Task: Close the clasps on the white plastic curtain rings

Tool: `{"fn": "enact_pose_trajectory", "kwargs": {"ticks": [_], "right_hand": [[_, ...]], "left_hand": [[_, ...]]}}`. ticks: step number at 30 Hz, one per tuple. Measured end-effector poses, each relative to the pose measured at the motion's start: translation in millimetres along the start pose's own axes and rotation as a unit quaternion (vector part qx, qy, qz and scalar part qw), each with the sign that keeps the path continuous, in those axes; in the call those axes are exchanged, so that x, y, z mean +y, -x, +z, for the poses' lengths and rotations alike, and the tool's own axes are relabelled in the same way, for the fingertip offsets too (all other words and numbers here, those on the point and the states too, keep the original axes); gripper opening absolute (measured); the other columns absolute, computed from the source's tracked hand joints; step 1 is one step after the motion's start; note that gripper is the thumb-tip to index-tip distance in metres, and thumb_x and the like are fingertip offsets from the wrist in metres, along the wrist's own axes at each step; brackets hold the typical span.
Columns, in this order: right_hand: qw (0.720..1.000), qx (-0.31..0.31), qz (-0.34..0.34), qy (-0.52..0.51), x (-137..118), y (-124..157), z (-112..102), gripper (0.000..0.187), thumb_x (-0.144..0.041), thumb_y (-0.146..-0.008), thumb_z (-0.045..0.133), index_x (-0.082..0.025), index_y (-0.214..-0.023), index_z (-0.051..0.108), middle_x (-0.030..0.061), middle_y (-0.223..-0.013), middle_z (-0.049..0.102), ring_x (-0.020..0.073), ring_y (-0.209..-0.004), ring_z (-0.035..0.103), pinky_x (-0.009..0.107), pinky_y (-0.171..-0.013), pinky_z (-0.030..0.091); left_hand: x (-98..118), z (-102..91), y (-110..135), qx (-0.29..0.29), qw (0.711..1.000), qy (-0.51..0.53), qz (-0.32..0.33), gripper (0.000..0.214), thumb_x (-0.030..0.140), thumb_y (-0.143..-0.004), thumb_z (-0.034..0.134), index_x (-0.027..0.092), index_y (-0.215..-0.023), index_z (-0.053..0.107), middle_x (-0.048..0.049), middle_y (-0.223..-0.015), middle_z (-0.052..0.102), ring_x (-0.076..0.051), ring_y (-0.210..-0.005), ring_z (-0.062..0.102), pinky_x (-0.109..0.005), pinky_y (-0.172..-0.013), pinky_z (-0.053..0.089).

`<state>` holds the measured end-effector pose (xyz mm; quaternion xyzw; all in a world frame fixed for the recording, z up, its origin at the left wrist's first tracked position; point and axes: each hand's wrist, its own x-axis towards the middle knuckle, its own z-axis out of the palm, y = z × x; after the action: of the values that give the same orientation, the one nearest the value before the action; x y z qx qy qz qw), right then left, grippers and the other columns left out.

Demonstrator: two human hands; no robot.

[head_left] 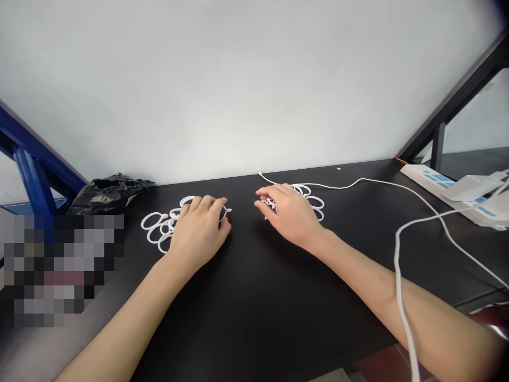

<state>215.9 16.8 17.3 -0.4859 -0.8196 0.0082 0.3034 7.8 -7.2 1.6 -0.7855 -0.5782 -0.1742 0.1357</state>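
My left hand [199, 228] rests over a pile of thin white plastic rings [153, 220] on the black table. Its fingers curl round part of the pile, and a narrow white tip shows between thumb and forefinger. Across a gap, my right hand [292, 215] cups a second cluster of white rings [316, 201]. White pieces show between that thumb and the fingers, while other loops stick out behind the hand. The palms and knuckles hide much of both piles.
A crumpled black plastic bag [111, 191] lies at the back left beside a blue metal frame [32, 170]. A white cable [397, 249] hangs across my right forearm. Another cord [350, 185] runs along the table towards a white box [445, 185] at right. A pale wall stands behind.
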Motion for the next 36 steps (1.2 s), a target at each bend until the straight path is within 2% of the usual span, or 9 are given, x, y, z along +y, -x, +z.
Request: {"fn": "enact_pose_trajectory", "kwargs": {"ticks": [2,4,7,11,15,21,26,31,36], "right_hand": [[0.995,-0.008,0.028,0.092,3.1,-2.1,-3.2,0.031,-0.039,-0.093,0.057,-0.016,-0.11,0.067,0.0098,-0.103,0.07,0.0282,-0.101,0.06,0.043,-0.087,0.05],[0.987,-0.041,0.043,0.148,4.5,-2.2,-4.2,0.038,-0.045,-0.089,0.062,-0.014,-0.109,0.068,0.0126,-0.104,0.069,0.0315,-0.102,0.058,0.047,-0.088,0.049],[0.98,-0.089,0.034,0.172,3.8,-0.3,-2.6,0.032,-0.038,-0.09,0.062,-0.014,-0.109,0.069,0.0131,-0.107,0.068,0.0317,-0.106,0.056,0.045,-0.091,0.047],[0.983,-0.102,0.007,0.151,1.7,1.7,1.1,0.019,-0.022,-0.093,0.055,-0.016,-0.104,0.069,0.0093,-0.104,0.07,0.027,-0.099,0.057,0.041,-0.088,0.046],[0.989,-0.088,-0.04,0.116,0.4,3.3,4.5,0.021,-0.015,-0.096,0.049,-0.017,-0.099,0.069,0.0059,-0.096,0.071,0.0229,-0.092,0.056,0.037,-0.084,0.044],[0.991,-0.09,-0.069,0.07,-3.3,6.8,8.2,0.011,-0.017,-0.091,0.058,-0.018,-0.097,0.067,0.0057,-0.098,0.07,0.0222,-0.09,0.056,0.037,-0.081,0.043],[0.99,-0.091,-0.1,0.051,-6.6,8.1,8.5,0.017,-0.009,-0.091,0.053,-0.018,-0.098,0.066,0.0059,-0.096,0.069,0.0223,-0.091,0.054,0.038,-0.082,0.043],[0.984,-0.094,-0.15,0.023,-12.5,8.4,6.4,0.019,-0.01,-0.094,0.049,-0.016,-0.1,0.066,0.007,-0.098,0.068,0.0214,-0.092,0.053,0.037,-0.085,0.046],[0.978,-0.083,-0.191,-0.006,-15.1,8.6,4.7,0.023,-0.011,-0.097,0.045,-0.014,-0.102,0.067,0.0069,-0.095,0.067,0.0204,-0.09,0.051,0.035,-0.084,0.048]], "left_hand": [[-2.2,2.6,1.6,-0.002,0.999,-0.034,-0.014,0.041,0.019,-0.089,0.045,0.009,-0.125,0.061,-0.0161,-0.117,0.065,-0.035,-0.106,0.056,-0.05,-0.089,0.047],[-3.2,4.3,2.9,0.001,0.999,-0.044,-0.011,0.041,0.02,-0.09,0.045,0.008,-0.125,0.062,-0.0173,-0.12,0.063,-0.036,-0.108,0.055,-0.051,-0.093,0.045],[-2.6,5.3,3.6,0.002,1.0,-0.028,0.002,0.04,0.026,-0.092,0.048,0.009,-0.124,0.062,-0.0169,-0.12,0.063,-0.036,-0.109,0.053,-0.052,-0.097,0.042],[0.1,5.0,3.3,-0.01,0.999,0.02,0.036,0.037,0.03,-0.093,0.05,0.012,-0.123,0.062,-0.0143,-0.12,0.063,-0.033,-0.112,0.051,-0.053,-0.101,0.04],[3.3,3.9,2.7,-0.024,0.994,0.074,0.074,0.036,0.029,-0.094,0.05,0.014,-0.124,0.06,-0.0125,-0.122,0.063,-0.031,-0.114,0.05,-0.052,-0.1,0.042],[6.1,1.2,1.4,-0.035,0.986,0.131,0.093,0.033,0.026,-0.094,0.049,0.017,-0.124,0.06,-0.0111,-0.121,0.064,-0.029,-0.112,0.052,-0.052,-0.098,0.045],[6.3,-0.3,0.8,-0.023,0.982,0.152,0.106,0.032,0.026,-0.095,0.05,0.016,-0.124,0.058,-0.01,-0.117,0.064,-0.027,-0.11,0.052,-0.048,-0.097,0.046],[6.7,-2.0,-0.2,-0.014,0.979,0.165,0.12,0.029,0.022,-0.095,0.049,0.016,-0.122,0.058,-0.0088,-0.113,0.065,-0.025,-0.105,0.054,-0.044,-0.094,0.048],[5.4,-1.8,-1.6,-0.017,0.979,0.16,0.129,0.021,0.023,-0.098,0.046,0.017,-0.102,0.066,-0.0077,-0.106,0.067,-0.023,-0.096,0.054,-0.041,-0.088,0.049]]}}
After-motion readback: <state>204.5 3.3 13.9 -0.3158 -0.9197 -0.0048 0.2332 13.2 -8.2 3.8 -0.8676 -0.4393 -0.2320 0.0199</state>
